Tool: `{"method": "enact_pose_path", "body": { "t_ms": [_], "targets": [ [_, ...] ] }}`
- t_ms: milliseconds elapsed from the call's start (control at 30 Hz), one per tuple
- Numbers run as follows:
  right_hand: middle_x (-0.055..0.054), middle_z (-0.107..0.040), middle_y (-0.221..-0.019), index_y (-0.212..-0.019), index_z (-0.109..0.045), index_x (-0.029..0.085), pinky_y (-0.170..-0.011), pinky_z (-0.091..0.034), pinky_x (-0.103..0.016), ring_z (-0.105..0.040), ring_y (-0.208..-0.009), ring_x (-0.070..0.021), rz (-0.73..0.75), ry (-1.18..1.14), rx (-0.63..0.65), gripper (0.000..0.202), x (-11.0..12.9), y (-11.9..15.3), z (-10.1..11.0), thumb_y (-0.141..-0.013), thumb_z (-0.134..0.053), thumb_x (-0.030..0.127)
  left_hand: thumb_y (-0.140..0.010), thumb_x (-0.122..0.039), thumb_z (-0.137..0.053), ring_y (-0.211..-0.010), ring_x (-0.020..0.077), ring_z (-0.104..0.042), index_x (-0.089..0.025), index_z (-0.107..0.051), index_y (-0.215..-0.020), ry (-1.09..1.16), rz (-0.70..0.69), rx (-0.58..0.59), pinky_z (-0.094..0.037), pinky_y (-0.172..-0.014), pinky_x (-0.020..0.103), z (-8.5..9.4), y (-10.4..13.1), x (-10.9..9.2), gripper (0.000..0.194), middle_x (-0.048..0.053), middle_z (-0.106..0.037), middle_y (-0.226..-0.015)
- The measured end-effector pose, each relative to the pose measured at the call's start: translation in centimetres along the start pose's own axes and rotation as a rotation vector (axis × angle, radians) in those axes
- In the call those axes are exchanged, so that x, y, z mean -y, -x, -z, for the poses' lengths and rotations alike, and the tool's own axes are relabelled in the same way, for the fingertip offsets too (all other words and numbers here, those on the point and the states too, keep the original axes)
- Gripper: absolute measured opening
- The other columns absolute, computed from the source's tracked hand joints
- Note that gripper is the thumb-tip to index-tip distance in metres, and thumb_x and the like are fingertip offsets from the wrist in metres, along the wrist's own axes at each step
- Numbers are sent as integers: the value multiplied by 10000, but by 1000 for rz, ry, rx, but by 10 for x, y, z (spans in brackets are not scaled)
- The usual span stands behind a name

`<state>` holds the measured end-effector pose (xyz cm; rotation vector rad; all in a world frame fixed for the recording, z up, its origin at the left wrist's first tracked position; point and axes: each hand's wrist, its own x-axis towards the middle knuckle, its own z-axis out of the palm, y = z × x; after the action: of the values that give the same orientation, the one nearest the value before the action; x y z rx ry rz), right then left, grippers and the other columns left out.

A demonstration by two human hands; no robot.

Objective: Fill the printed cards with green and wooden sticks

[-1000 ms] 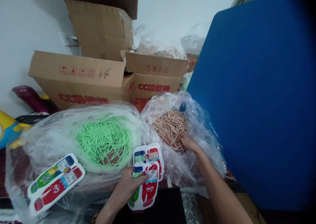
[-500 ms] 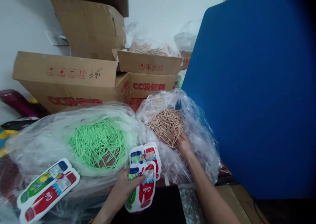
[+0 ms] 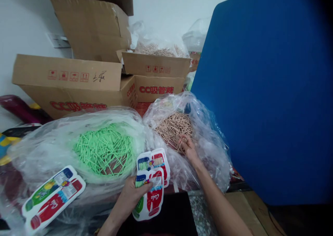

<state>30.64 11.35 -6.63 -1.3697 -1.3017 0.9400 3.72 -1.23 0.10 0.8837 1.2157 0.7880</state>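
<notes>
My left hand (image 3: 136,191) holds bottle-shaped candy packs (image 3: 155,198) at the lower middle, its thumb across the front one. A further pack (image 3: 160,159) shows behind, with green and tan sticks in its windows. My right hand (image 3: 188,147) is at the near right edge of a pile of tan sticks (image 3: 174,127) in a clear plastic bag, fingers bent at the sticks; what they hold is too small to tell. To the left, green sticks (image 3: 104,147) lie in another open bag. A bottle-shaped pack (image 3: 54,198) rests at the lower left.
Cardboard boxes (image 3: 70,73) stand behind the bags, one holding bagged tan sticks (image 3: 158,50). A large blue panel (image 3: 260,101) fills the right side. A dark red bottle-like object (image 3: 19,107) lies at the far left.
My right hand has moved slightly left and up, and its fingers now show more clearly above the tan sticks. My left hand still holds the packs in nearly the same place.
</notes>
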Motion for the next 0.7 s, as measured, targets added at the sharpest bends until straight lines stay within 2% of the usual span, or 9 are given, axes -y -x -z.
{"method": "enact_pose_path", "body": {
  "t_ms": [100, 233, 400, 533, 700],
  "targets": [
    [-27, -639, -888, -1050, -552, 221, -842, -427, -326, -562, -851, -192, 20, -25, -24, 313, 1, 3, -3, -797, -514, 401, -626, -387, -774, -594, 209, -662, -120, -695, -782, -3, -1, 8, -500, -567, 263, 1, -1, 2, 318, 50, -735, -683],
    [-51, -683, -895, -907, -597, 196, -820, -460, -340, -601, -859, -207, -32, -82, -12, 294, -5, 1, -8, -768, -538, 448, -614, -385, -784, -589, 207, -660, -123, -691, -761, 18, 12, 27, -501, -569, 264, 2, -2, 4, 316, 49, -736, -679],
    [-61, -703, -821, -940, -590, 194, -719, -500, -344, -638, -751, -212, -97, -137, -41, 407, -2, -12, 3, -752, -541, 551, -620, -384, -780, -583, 211, -663, -117, -691, -777, 37, 23, 13, -504, -572, 273, 2, -1, 4, 322, 55, -736, -685],
    [-60, -701, -788, -895, -599, 199, -644, -505, -341, -634, -672, -208, -137, -129, -21, 433, -3, -12, 11, -739, -544, 600, -622, -362, -785, -602, 210, -669, -122, -682, -801, 40, 20, 18, -510, -592, 271, 0, -1, 1, 317, 42, -736, -681],
    [-45, -694, -806, -817, -619, 230, -694, -495, -347, -623, -724, -211, -137, -91, -30, 375, -10, -7, 6, -772, -522, 590, -667, -331, -764, -594, 193, -664, -120, -670, -794, 40, 0, 24, -507, -587, 259, 0, -2, 3, 264, 34, -737, -677]
  ]
}}
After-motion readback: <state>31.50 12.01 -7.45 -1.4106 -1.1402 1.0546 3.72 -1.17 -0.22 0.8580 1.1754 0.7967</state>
